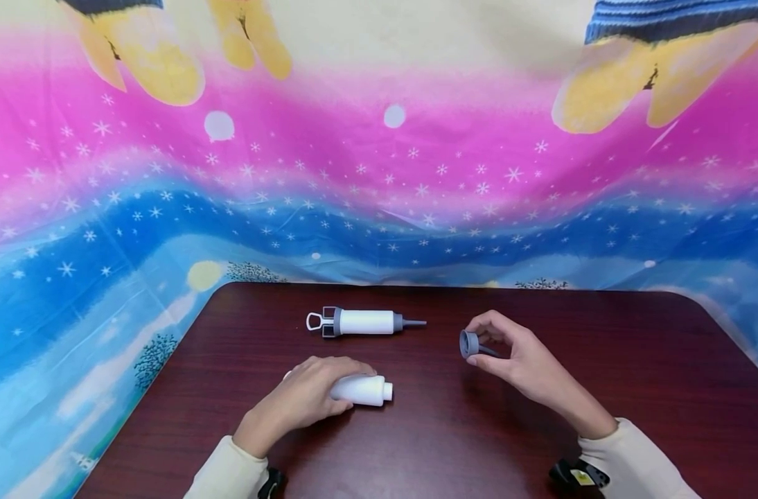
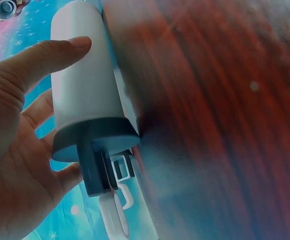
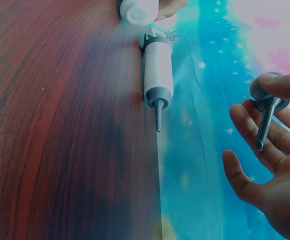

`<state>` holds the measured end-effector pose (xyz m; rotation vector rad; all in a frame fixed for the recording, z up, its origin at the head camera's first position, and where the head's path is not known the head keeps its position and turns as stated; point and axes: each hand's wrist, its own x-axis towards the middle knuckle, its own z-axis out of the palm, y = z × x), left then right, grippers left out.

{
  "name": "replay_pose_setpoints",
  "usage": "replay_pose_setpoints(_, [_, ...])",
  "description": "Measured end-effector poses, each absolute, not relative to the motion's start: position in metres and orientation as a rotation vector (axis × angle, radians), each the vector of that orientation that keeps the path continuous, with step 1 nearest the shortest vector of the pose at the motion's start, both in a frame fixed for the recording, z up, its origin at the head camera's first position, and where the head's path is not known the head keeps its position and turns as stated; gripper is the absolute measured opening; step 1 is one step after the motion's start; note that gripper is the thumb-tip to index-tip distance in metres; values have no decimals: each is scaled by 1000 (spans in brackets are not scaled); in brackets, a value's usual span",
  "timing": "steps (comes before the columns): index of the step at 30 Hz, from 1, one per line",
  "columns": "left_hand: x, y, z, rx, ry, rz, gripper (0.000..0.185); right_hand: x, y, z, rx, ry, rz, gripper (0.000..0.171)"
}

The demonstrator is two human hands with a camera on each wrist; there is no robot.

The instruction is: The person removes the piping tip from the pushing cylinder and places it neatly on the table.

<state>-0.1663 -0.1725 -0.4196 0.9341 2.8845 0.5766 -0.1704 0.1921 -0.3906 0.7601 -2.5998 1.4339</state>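
Fingers [image 3: 277, 85] of right hand [image 1: 516, 357] pinching grey nozzle [image 1: 470, 344]

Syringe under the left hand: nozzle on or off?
Off. The white syringe under the left hand ends in a bare open neck, and the right hand pinches the grey nozzle apart from it.

white tube [image 1: 362, 389]: lying on table | grey nozzle [image 1: 469, 344]: held above table
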Motion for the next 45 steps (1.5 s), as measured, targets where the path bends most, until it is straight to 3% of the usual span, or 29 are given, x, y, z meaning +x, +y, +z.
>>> replay_pose_setpoints(33, [-166,-168,-416,876,2885,546,59,-173,192,-394,735,-2630,1432,34])
replay_pose_setpoints(45, [-161,-163,-403,991,2914,526,59,-173,192,-394,743,-2621,1446,33])
